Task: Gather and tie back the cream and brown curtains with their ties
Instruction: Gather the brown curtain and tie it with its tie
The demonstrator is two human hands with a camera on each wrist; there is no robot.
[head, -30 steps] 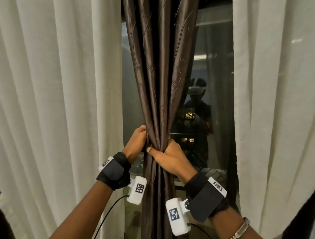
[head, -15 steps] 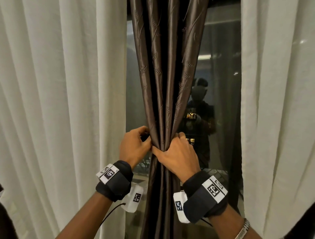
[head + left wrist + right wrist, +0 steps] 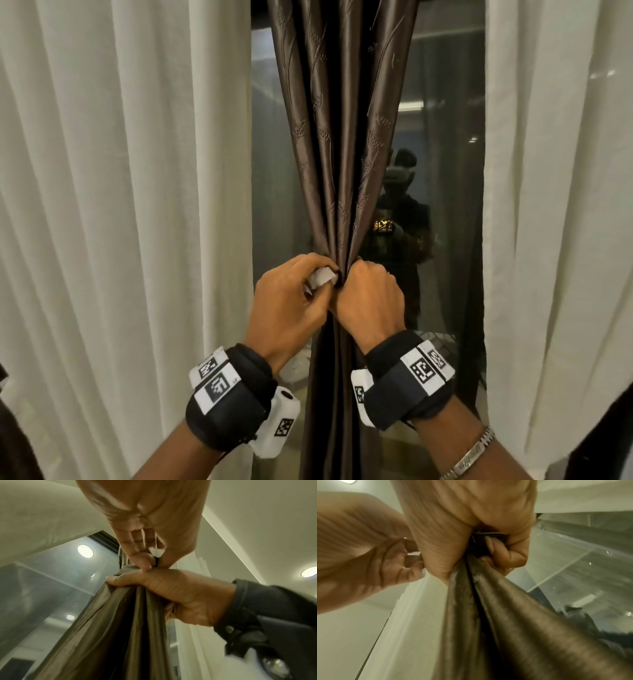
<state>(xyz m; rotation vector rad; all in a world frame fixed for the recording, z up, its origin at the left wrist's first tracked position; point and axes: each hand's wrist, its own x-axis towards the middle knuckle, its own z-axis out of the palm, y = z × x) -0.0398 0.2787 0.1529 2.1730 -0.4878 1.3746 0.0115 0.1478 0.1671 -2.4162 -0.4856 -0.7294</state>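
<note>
The brown curtain (image 3: 342,137) hangs gathered into a narrow bundle in front of the dark window. My right hand (image 3: 354,274) grips the bundle at its waist, fingers curled round the folds (image 3: 488,588). A dark strap edge (image 3: 489,533) shows inside that fist. Touching it from the left, my left hand (image 3: 323,286) pinches a small white tab (image 3: 322,275), also seen in the left wrist view as the white tab (image 3: 157,551) between the fingertips. Cream curtains hang loose on the left (image 3: 120,205) and on the right (image 3: 555,205).
The window glass (image 3: 281,171) behind the brown curtain reflects a person and ceiling lights. A low ledge or floor strip (image 3: 438,342) shows at the bottom of the window. The cream curtains close in on both sides of the gap.
Both hands have turned knuckles-up and pressed together at the bundle. The white tab has come into sight in my left fingers. The right hand kept its grip on the curtain.
</note>
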